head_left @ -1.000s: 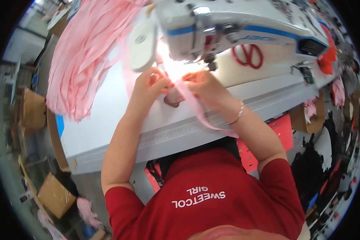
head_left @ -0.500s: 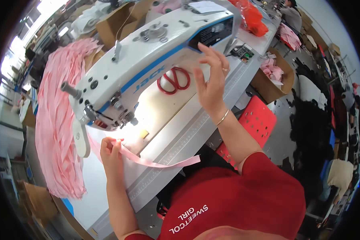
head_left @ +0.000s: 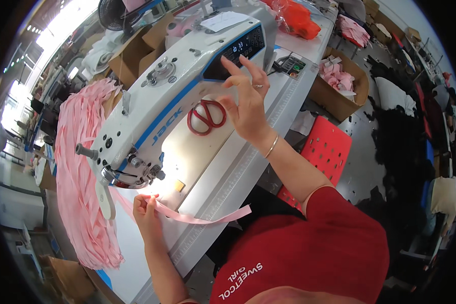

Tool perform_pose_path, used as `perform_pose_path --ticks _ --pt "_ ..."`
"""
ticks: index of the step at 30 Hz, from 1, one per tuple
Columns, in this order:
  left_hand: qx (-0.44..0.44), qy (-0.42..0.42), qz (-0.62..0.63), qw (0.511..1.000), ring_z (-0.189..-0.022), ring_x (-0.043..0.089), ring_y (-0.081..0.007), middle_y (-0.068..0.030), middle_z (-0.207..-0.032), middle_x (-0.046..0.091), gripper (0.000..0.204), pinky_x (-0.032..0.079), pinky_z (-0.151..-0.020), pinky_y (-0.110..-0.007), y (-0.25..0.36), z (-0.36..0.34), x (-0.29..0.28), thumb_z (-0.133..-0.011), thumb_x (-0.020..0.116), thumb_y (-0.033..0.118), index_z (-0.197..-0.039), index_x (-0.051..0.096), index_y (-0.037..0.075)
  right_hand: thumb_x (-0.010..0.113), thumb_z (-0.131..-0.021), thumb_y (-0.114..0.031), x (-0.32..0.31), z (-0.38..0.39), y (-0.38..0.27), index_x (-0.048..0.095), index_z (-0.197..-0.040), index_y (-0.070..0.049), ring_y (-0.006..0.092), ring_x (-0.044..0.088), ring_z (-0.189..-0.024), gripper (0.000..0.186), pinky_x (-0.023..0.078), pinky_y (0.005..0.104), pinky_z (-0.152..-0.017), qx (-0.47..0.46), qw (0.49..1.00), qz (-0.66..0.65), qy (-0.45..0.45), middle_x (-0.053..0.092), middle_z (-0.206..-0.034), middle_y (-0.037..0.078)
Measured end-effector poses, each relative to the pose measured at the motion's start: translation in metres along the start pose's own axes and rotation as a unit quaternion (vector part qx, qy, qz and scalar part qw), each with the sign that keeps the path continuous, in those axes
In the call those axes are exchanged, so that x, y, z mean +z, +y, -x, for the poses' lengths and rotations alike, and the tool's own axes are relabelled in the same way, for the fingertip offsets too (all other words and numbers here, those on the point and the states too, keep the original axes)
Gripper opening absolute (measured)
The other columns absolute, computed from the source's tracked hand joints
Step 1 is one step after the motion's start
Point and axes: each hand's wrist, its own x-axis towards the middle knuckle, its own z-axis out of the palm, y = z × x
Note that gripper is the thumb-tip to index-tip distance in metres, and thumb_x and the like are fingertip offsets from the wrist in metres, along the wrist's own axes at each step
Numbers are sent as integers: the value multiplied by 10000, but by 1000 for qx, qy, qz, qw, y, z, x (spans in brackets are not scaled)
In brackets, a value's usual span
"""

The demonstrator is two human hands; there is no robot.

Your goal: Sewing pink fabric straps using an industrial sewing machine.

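A white and blue sewing machine (head_left: 137, 116) stands on the white worktable (head_left: 131, 273). At its needle end my left hand (head_left: 146, 213) pinches a pink fabric strip (head_left: 207, 219), whose loose end runs right over the table edge. My right hand (head_left: 245, 104) is raised with fingers apart and bent at the dark control panel (head_left: 238, 45); whether a fingertip touches it I cannot tell. Red-handled scissors (head_left: 202, 119) lie under the machine's arm. A long pile of pink strips (head_left: 83, 167) lies left of the machine.
Cardboard boxes (head_left: 329, 99) at right and behind, one holding pink pieces (head_left: 334, 76). An orange plastic bag (head_left: 301, 23) lies at the back beside a fan (head_left: 116, 12). A red perforated board (head_left: 324, 152) sits below the table edge, near dark fabric heaps (head_left: 390, 167).
My right hand has left the strip by the needle and risen right to the control panel, its fingers spreading. My left hand still pinches the strip. The view has swung toward the machine's right.
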Motion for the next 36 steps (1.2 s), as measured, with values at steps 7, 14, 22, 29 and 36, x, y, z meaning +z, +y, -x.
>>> perform_pose_path --ticks 7,14,22,29,36 --pt "-3 -6 15 1000 -859 542 -87 -76 -986 648 79 417 -795 -224 0 0 2 -936 578 41 -1000 545 73 634 -935 -365 -1 -1 5 539 -997 -106 316 369 -1373 283 148 499 -1113 23 1000 2 15 527 -1418 118" --pt "3 -12 32 999 -908 549 -105 -78 -1006 635 96 418 -824 -235 -3 -2 -3 -933 580 38 -1018 547 68 651 -918 -378 0 -4 3 541 -999 -93 310 381 -1362 316 160 496 -1108 17 1000 16 2 525 -1416 136" --pt "11 -16 37 999 -946 551 -115 -81 -1031 627 104 416 -845 -242 -7 -3 -9 -936 583 44 -1030 545 67 693 -865 -442 5 0 10 550 -1031 -74 285 427 -1322 428 187 473 -1093 -10 1000 23 3 541 -1393 155" --pt "-1 8 80 997 -875 556 -75 -82 -1045 632 186 450 -789 -219 0 0 4 -944 597 54 -1111 523 87 707 -858 -428 7 -1 6 560 -1058 -57 289 452 -1295 446 197 477 -1086 18 1000 -6 22 580 -1345 114" --pt "1 19 91 996 -920 590 -111 -121 -1066 631 356 480 -822 -230 -3 -1 -1 -937 603 53 -1260 455 73 704 -864 -406 -4 -8 7 583 -1038 -55 283 467 -1278 410 207 474 -1079 -11 1000 21 1 624 -1264 108"
